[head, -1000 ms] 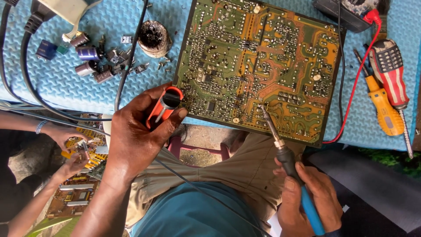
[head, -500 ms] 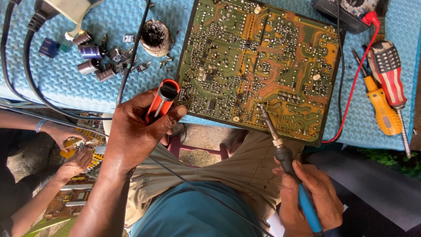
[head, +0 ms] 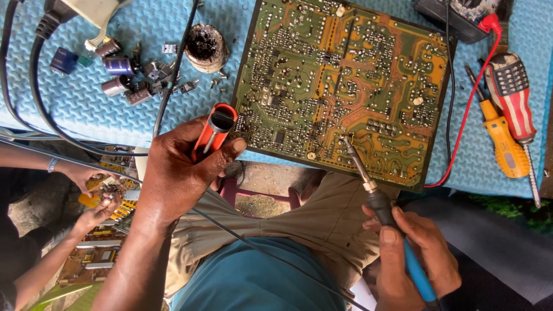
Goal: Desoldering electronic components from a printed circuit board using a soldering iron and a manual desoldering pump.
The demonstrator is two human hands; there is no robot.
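Note:
A large green and orange circuit board point(head: 345, 86) lies solder side up on a blue foam mat point(head: 103, 115). My left hand point(head: 181, 170) grips an orange desoldering pump point(head: 214, 131), its upper end by the board's near left corner. My right hand point(head: 412, 253) holds a blue-handled soldering iron point(head: 377, 198); its metal tip rests on the board near the front edge.
Loose capacitors and small parts point(head: 124, 78) and a burnt round tin point(head: 204, 46) lie left of the board. Screwdrivers point(head: 510, 121) and a red lead point(head: 466, 115) sit at the right. Black cables point(head: 34, 86) cross the left. Another person's hands point(head: 95, 196) handle small boards at lower left.
My left hand has shifted the orange pump slightly up toward the board's corner. The soldering iron tip has stayed at about the same spot on the board.

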